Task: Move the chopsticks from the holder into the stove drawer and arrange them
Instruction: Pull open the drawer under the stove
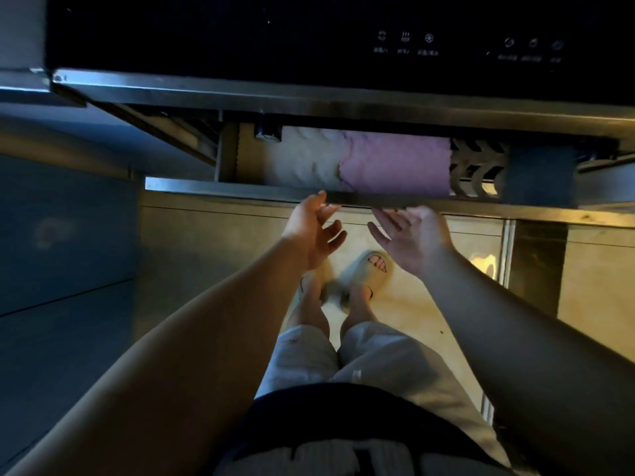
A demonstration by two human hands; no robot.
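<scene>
Chopsticks are nowhere in view, and neither is their holder, so none has reached the drawer yet.

The stove (pixel 309 36) fills the far side, dark. Below it the drawer (pixel 223 188) stands partly out. A pale cloth (pixel 302 159) and a purple cloth (pixel 395 163) cover most of its floor, with a slotted rack (pixel 477 166) to the right.

The left hand (pixel 312 228) and right hand (pixel 415 235) are just apart at the near rim. Their fingers are spread loosely and hold nothing. I cannot tell whether they touch the rim.

Likely risks:
- A hard pull could bring the rim into the person's legs, which stand right beneath it.
- Fingertips tucked under the rim could get pinched if the drawer slides back.
- Chopsticks laid on the rumpled cloths may roll and lie crooked.
- Chopsticks set on the rack could slip into its slots.
- In the dim light a stray one would be hard to spot.
</scene>
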